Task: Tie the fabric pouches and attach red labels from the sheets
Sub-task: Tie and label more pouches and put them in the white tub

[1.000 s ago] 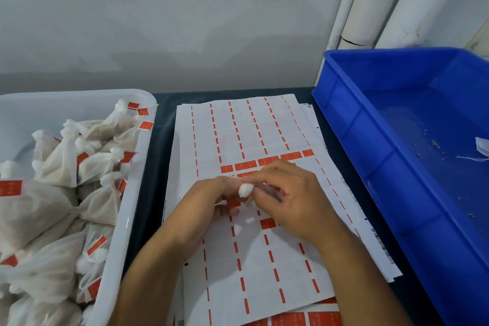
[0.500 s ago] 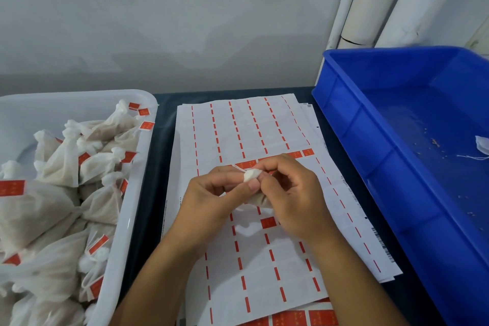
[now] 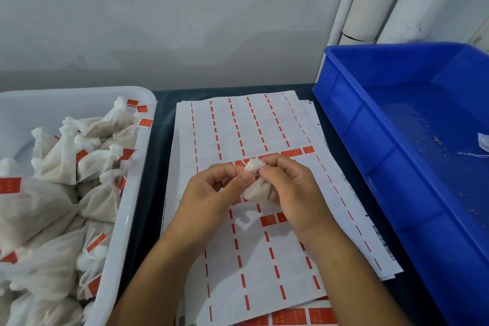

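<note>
One pouch in work: a small white fabric pouch (image 3: pixel 260 190) is held between both hands, raised above the middle of the label sheets, its gathered neck turned upward and its filled body hanging below.
Pouch neck: the bunched white top (image 3: pixel 253 164) pokes out above the fingertips, with a thin string at its left side.
Right hand (image 3: pixel 288 193): fingers curled round the pouch body and neck, gripping it from the right.
Left hand (image 3: pixel 211 193): thumb and forefinger closed in a pinch at the neck of the pouch, on its left side; the other fingers are curled under.
Label sheets (image 3: pixel 254 254): a stack of white backing sheets lying on the dark table, directly under the hands, mostly stripped and marked with columns of short red dashes.
Remaining red labels (image 3: pixel 295 152): a short row just beyond the hands; two more (image 3: pixel 274 219) beneath the right wrist; another row (image 3: pixel 288 316) at the near edge on a lower sheet.
White tray (image 3: pixel 127 222): left of the sheets, just beside them, heaped with finished pouches (image 3: pixel 58 164), each tied and bearing a red label.
Blue bin (image 3: pixel 370 167): right of the sheets, holding scattered crumbs, a loose thread and a scrap of white fabric (image 3: pixel 483 141) at the picture's right edge.
Table (image 3: pixel 161 119): dark surface showing between tray, sheets and bin.
Backdrop: pale grey wall (image 3: pixel 185 21); white pipes (image 3: pixel 375 0) standing behind the blue bin.
</note>
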A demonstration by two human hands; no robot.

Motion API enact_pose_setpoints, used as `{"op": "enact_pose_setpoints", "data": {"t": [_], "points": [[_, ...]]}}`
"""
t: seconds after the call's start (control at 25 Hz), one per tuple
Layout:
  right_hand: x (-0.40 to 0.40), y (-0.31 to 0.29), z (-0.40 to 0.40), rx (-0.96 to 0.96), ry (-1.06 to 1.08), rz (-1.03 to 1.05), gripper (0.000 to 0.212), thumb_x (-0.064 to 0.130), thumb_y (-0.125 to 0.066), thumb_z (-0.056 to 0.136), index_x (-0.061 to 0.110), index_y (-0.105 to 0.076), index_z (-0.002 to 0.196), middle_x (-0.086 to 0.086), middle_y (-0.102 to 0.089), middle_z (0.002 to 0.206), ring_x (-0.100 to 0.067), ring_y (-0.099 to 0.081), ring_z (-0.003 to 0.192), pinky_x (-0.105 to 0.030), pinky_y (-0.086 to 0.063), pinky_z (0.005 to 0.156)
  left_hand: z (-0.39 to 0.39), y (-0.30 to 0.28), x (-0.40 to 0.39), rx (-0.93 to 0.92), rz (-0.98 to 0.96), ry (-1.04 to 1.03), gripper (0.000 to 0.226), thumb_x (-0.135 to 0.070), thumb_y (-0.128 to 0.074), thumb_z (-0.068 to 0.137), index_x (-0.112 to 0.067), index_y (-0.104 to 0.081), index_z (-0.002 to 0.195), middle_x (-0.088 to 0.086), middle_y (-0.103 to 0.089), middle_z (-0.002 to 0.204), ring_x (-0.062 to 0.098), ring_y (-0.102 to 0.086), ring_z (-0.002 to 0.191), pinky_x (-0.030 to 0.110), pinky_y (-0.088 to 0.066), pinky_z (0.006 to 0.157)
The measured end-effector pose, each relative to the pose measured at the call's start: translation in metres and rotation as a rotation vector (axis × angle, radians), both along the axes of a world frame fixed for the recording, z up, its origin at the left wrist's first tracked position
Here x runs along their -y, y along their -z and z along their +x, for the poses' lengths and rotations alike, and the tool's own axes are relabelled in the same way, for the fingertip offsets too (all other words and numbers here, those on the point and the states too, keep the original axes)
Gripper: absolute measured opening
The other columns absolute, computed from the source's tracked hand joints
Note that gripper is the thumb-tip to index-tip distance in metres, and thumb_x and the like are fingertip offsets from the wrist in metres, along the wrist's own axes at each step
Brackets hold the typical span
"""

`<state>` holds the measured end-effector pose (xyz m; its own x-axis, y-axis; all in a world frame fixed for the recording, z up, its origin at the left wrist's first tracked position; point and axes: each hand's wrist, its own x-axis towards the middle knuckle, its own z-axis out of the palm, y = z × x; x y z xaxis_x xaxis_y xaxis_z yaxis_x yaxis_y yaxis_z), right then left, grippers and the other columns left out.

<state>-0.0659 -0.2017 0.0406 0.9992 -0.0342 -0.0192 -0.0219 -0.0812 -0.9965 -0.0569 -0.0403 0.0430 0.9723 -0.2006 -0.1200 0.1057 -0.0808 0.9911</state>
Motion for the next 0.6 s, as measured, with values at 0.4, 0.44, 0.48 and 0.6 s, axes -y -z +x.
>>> {"op": "enact_pose_setpoints", "data": {"t": [0.4, 0.44, 0.48, 0.6], "points": [[0.001, 0.005, 0.003, -0.358, -0.1, 0.529, 0.031, 0.038, -0.065, 0.085, 0.018, -0.08, 0.104, -0.012, -0.072, 0.109, -0.025, -0.067, 0.105, -0.035, -0.058, 0.082, 0.001, 0.01, 0.004, 0.045, 0.105, -0.05, 0.01, -0.045, -0.066, 0.094, -0.042, -0.074, 0.089, -0.016, -0.074, 0.098, 0.002, -0.069, 0.093, 0.017, -0.051, 0.076], [0.002, 0.005, 0.004, -0.357, -0.094, 0.521, 0.034, 0.04, -0.068, 0.081, 0.017, -0.08, 0.103, -0.013, -0.071, 0.109, -0.026, -0.066, 0.105, -0.034, -0.058, 0.08, 0.001, 0.013, 0.006, 0.068, 0.144, -0.086, 0.008, -0.045, -0.068, 0.094, -0.042, -0.073, 0.088, -0.018, -0.072, 0.099, 0.0, -0.068, 0.094, 0.015, -0.051, 0.074], [0.003, 0.006, 0.004, -0.355, -0.088, 0.509, 0.039, 0.043, -0.071, 0.076, 0.017, -0.08, 0.103, -0.014, -0.071, 0.11, -0.026, -0.066, 0.107, -0.034, -0.058, 0.08, 0.0, 0.014, 0.009, 0.098, 0.185, -0.137, 0.006, -0.044, -0.07, 0.093, -0.042, -0.072, 0.087, -0.021, -0.07, 0.099, -0.003, -0.066, 0.095, 0.012, -0.051, 0.07], [0.003, 0.008, 0.006, -0.341, -0.061, 0.46, 0.046, 0.048, -0.075, 0.072, 0.018, -0.08, 0.106, -0.013, -0.07, 0.119, -0.031, -0.064, 0.118, -0.037, -0.06, 0.085, 0.0, 0.017, 0.014, 0.229, 0.271, -0.258, 0.012, -0.042, -0.077, 0.087, -0.043, -0.066, 0.088, -0.023, -0.063, 0.101, -0.004, -0.063, 0.095, 0.011, -0.055, 0.065]]}}
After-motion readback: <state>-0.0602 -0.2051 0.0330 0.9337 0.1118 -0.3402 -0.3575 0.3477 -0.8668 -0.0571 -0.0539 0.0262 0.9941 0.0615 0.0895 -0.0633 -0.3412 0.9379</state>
